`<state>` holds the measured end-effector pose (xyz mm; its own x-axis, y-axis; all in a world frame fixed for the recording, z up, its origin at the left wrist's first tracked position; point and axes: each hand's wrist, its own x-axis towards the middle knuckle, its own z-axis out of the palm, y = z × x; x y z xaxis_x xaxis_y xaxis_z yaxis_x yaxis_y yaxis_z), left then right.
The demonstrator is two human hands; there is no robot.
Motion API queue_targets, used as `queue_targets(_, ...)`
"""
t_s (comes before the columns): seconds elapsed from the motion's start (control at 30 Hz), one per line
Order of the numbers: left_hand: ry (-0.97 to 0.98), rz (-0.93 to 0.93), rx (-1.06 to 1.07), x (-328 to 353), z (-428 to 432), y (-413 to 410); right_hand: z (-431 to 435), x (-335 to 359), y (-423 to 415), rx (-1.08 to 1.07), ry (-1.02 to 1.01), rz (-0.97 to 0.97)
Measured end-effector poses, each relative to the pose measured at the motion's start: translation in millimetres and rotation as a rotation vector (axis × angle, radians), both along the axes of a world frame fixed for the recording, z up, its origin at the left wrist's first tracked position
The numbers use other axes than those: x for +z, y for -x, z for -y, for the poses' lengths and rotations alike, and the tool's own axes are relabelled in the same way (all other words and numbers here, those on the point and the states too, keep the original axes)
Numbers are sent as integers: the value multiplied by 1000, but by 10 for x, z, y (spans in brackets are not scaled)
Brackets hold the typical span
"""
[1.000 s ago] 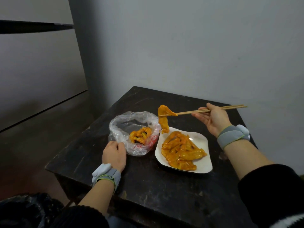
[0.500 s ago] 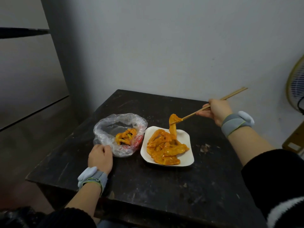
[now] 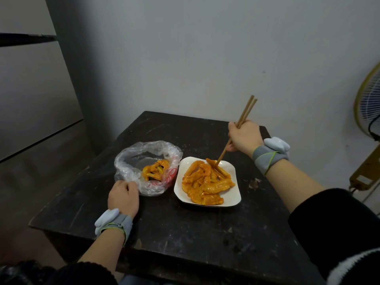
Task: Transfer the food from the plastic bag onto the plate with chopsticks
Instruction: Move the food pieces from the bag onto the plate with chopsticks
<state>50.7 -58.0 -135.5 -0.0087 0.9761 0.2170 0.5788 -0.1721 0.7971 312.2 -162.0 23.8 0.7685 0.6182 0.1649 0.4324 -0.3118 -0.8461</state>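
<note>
A clear plastic bag (image 3: 131, 161) lies open on the dark table, with a small clump of orange food (image 3: 155, 171) inside. My left hand (image 3: 123, 197) grips the bag's near edge. To its right sits a white plate (image 3: 232, 192) piled with several orange strips of food (image 3: 205, 183). My right hand (image 3: 244, 137), beyond the plate, holds wooden chopsticks (image 3: 236, 133) steeply tilted. Their tips press a strip of food onto the pile at the plate's far side.
The black table (image 3: 185, 229) is worn, with a scuff mark (image 3: 254, 183) right of the plate. A grey wall stands close behind. A fan (image 3: 368, 105) stands at the right edge. A dark bag (image 3: 18, 272) lies at the bottom left.
My right hand has swung the chopsticks from level to steep and lowered the strip of food from the air onto the plate. The left hand has stayed on the bag.
</note>
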Motion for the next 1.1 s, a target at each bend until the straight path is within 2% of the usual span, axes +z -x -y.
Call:
queue_targets(0.13, 1, 6, 4, 1, 5, 7, -58, 71, 62, 19, 33, 109)
queue_targets(0.27, 6, 9, 11, -3, -2, -1, -97, 135, 54, 11, 14, 127)
queue_targets(0.63, 5, 12, 1, -5, -13, 9, -130, -61, -140, -62, -47, -131)
queue_targets(0.9, -8, -1, -15, -2, -6, 12, -127, -60, -172, -78, -2, -88)
queue_targets(1.1, -4, 26, -9, -6, -8, 9, -124, 27, -53, -38, -84, -122)
